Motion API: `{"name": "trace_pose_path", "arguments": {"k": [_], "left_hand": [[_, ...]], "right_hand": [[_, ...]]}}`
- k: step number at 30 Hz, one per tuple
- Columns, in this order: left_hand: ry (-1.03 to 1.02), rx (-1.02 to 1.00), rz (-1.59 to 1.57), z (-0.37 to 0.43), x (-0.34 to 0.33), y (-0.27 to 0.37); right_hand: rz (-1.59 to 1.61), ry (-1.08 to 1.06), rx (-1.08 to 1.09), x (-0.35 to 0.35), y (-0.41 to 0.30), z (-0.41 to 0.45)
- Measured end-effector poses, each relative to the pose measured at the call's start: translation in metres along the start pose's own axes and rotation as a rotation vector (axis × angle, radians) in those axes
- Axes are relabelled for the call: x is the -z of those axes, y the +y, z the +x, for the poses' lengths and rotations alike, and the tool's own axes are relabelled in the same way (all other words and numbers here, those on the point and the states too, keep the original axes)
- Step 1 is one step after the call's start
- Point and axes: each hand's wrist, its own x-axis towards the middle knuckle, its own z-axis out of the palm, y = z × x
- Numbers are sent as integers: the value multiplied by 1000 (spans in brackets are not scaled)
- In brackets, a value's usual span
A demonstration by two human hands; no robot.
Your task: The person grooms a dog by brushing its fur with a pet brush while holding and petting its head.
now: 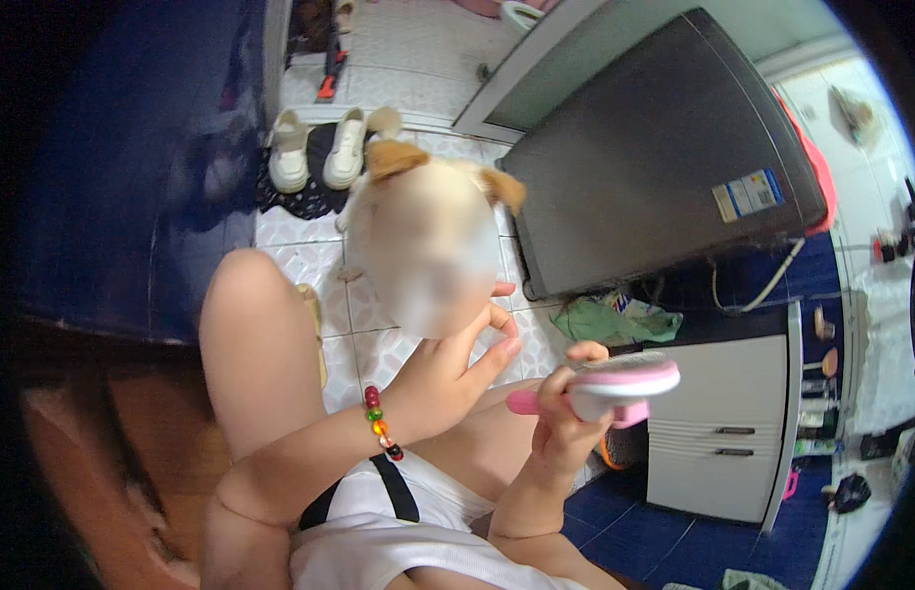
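A dog (pixel 432 221) with a pale coat and tan ears is on the tiled floor in front of me, its face blurred. My left hand (pixel 468 346), with a beaded bracelet (pixel 378 420) on the wrist, is at the dog's muzzle; some fingers are hidden behind the blur, and thumb and forefinger show curled beside it. Around the handle of a pink and white pet grooming brush (pixel 623 380) my right hand (pixel 568 420) is closed, to the right of the dog. The brush's bristle side faces up, away from me.
White shoes (pixel 347 151) stand on a dark mat behind the dog. A large grey appliance (pixel 649 162) is at the right, with a green plastic bag (pixel 612 321) by its base. A white cabinet (pixel 716 413) stands at my right. A dark blue surface (pixel 147 169) rises at the left.
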Motion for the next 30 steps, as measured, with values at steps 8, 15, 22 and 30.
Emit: {"name": "trace_pose_path", "arguments": {"k": [8, 15, 22, 30], "left_hand": [[-362, -108, -14, 40, -69, 1], [-521, 127, -224, 66, -104, 14], [-488, 380, -407, 79, -103, 4], [-406, 472, -499, 76, -73, -10]], "right_hand": [[-308, 153, -90, 58, -2, 19], [-304, 663, 332, 208, -67, 128], [-1413, 1347, 732, 490, -165, 235], [-1870, 1209, -101, 609, -186, 267]]}}
